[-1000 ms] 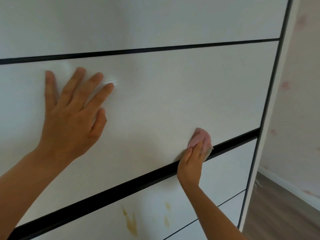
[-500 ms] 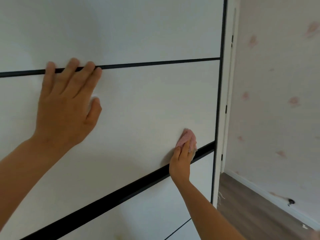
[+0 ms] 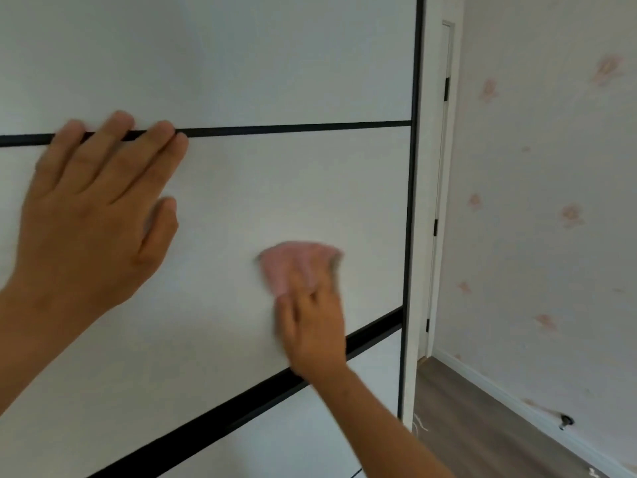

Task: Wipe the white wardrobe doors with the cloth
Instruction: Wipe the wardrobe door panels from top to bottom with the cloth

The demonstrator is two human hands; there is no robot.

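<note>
Left hand [image 3: 93, 215] flat on wardrobe door [image 3: 275, 188], fingers straight. Right hand [image 3: 310, 326] presses pink cloth [image 3: 296, 263] with extended fingers; cloth blurred, long axis roughly horizontal.

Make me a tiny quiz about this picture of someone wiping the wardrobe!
1. True or false: the left hand lies flat on the door.
2. Which hand presses the cloth to the door? A: left. B: right.
3. Fill in: the cloth is ___ in colour.
Key: 1 true; 2 B, the right hand; 3 pink.
</note>
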